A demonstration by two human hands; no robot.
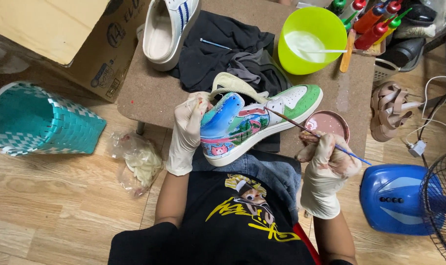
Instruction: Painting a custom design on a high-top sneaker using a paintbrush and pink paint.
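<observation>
Wooden floor underneath, with a low brown table as the working surface. Painted sneaker half on the table's near edge and half over the lap, long axis running from heel at lower left to green toe at upper right. Left hand, gloved, clenched around the heel end, fingers hooked into the collar. Right hand, gloved and paint-stained, to the right of the sneaker, pinching a thin paintbrush whose bristle end points up-left onto the shoe's side, near the laces. Small pink paint dish right of the sneaker, just above the right hand. Beyond the sneaker: one plain white sneaker, one dark cloth, one lime-green bowl, a cluster of squeeze bottles, too crowded for a sure count. Left of the sneaker, on the floor: one teal woven basket, one cardboard box. To its right: one blue fan.
</observation>
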